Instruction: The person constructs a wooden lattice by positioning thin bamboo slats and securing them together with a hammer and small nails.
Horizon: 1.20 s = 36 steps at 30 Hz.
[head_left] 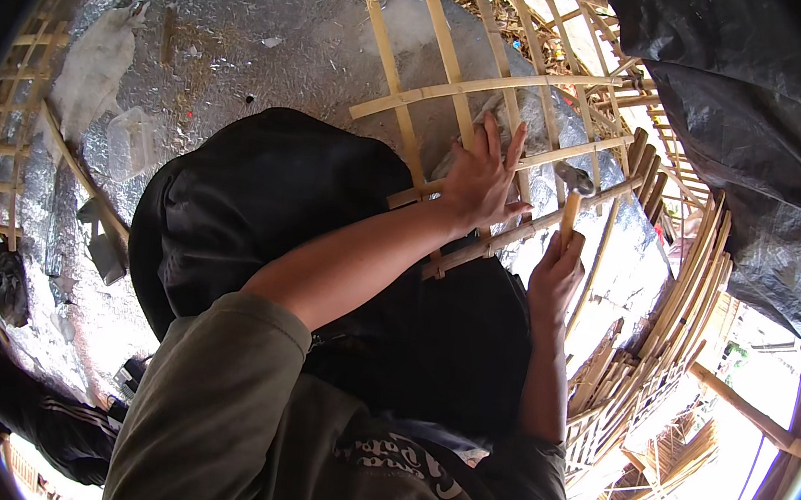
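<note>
A lattice of pale split-bamboo slats (479,86) lies across my legs and the ground in front of me. My left hand (481,179) rests on its near part, fingers spread over the crossing slats. In my right hand (555,276) is a hammer (571,216), gripped by its wooden handle. The hammer's metal head points up, close to the right end of the nearest cross slat (538,227). Any nail at that spot is too small to make out.
Silvery sheeting (296,37) with dirt and scraps covers the ground. Stacked bamboo strips (675,305) stand at the right, under a dark tarp (758,140). Another lattice (7,135) is at the far left, near a clear plastic container (131,142). A dark striped garment (66,420) shows lower left.
</note>
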Tool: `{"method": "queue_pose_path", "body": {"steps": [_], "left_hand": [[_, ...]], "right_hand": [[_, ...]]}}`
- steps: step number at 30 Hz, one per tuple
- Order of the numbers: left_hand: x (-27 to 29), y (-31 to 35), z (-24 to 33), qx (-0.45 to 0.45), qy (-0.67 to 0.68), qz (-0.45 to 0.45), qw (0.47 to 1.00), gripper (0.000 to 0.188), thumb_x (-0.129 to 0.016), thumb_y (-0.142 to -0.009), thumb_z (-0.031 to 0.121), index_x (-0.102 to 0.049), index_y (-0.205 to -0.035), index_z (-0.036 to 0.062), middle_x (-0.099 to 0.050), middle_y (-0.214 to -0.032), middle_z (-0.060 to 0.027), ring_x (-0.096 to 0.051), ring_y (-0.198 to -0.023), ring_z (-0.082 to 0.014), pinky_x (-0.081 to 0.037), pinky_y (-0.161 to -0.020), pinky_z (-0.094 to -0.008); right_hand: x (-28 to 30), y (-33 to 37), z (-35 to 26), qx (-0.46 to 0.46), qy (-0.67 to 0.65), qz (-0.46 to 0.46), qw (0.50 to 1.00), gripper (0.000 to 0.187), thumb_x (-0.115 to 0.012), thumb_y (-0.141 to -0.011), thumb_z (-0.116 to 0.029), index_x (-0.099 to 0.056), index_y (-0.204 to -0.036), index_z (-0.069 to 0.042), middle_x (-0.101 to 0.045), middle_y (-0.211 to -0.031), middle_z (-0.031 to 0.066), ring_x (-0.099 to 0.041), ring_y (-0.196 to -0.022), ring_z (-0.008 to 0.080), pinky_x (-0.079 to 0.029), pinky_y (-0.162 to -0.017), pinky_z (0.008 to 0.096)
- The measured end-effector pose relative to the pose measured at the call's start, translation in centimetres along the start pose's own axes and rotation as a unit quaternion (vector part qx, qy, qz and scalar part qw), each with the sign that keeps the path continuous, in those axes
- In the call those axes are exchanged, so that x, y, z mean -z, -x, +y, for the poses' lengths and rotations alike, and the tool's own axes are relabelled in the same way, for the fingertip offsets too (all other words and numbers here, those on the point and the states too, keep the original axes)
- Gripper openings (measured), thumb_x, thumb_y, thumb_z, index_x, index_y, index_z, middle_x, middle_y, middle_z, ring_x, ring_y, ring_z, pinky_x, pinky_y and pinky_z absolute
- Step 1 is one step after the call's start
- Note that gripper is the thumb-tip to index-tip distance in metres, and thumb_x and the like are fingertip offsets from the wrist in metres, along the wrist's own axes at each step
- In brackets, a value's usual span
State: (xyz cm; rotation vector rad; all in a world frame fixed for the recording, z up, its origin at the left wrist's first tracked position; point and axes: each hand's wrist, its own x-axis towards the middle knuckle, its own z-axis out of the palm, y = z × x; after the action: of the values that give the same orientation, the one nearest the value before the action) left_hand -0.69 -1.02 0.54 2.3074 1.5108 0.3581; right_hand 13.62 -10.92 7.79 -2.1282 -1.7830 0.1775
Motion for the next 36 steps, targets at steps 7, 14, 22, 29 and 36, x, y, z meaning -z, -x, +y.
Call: {"method": "queue_pose_path", "body": {"steps": [7,14,22,29,36], "left_hand": [[-0.2,0.0,0.7,0.007,0.004,0.000,1.000,0.118,-0.056,-0.078,0.080,-0.020,-0.156,0.0005,-0.029,-0.146,-0.0414,-0.041,-0.131,-0.0489,-0.050,-0.089,-0.0607],[-1.0,0.1,0.7,0.013,-0.054,0.037,0.998,0.115,-0.048,-0.079,0.082,-0.019,-0.157,0.0028,-0.027,-0.154,-0.0328,-0.017,-0.146,-0.0512,-0.025,-0.100,-0.0816],[-1.5,0.2,0.7,-0.023,-0.048,0.078,0.996,0.112,-0.053,-0.080,0.079,-0.025,-0.155,-0.0006,-0.005,-0.161,-0.0319,-0.007,-0.147,-0.0544,-0.019,-0.098,-0.0849],[-2.1,0.2,0.5,-0.066,-0.064,0.098,0.991,0.098,-0.048,-0.090,0.069,-0.028,-0.153,-0.0033,-0.008,-0.160,-0.0326,-0.006,-0.148,-0.0526,-0.016,-0.099,-0.0848],[-1.6,0.2,0.3,-0.079,-0.074,0.087,0.990,0.086,-0.045,-0.096,0.060,-0.031,-0.151,-0.0040,-0.019,-0.157,-0.0335,-0.010,-0.148,-0.0508,-0.017,-0.103,-0.0816]], "right_hand": [[-2.2,-2.6,5.2,-0.110,0.035,0.222,0.968,0.032,-0.072,-0.093,-0.023,-0.045,-0.101,-0.006,-0.061,-0.064,0.0130,-0.058,-0.056,0.0209,-0.046,-0.057,0.0378],[-3.5,-2.3,7.5,-0.145,-0.002,0.270,0.952,0.030,-0.078,-0.087,-0.024,-0.058,-0.087,0.000,-0.065,-0.065,0.0150,-0.066,-0.061,0.0270,-0.047,-0.057,0.0408],[-6.2,-2.6,9.6,-0.253,-0.011,0.205,0.945,0.055,-0.081,-0.079,-0.051,-0.060,-0.084,0.000,-0.064,-0.075,0.0171,-0.066,-0.068,0.0361,-0.051,-0.063,0.0477],[-6.8,-2.5,8.6,-0.240,-0.051,0.159,0.956,0.060,-0.080,-0.079,-0.052,-0.051,-0.091,0.000,-0.063,-0.079,0.0216,-0.067,-0.076,0.0444,-0.052,-0.071,0.0523],[-7.3,-2.8,9.2,-0.215,-0.071,0.193,0.955,0.061,-0.082,-0.076,-0.051,-0.049,-0.088,0.000,-0.058,-0.072,0.0193,-0.060,-0.065,0.0422,-0.048,-0.064,0.0507]]}}
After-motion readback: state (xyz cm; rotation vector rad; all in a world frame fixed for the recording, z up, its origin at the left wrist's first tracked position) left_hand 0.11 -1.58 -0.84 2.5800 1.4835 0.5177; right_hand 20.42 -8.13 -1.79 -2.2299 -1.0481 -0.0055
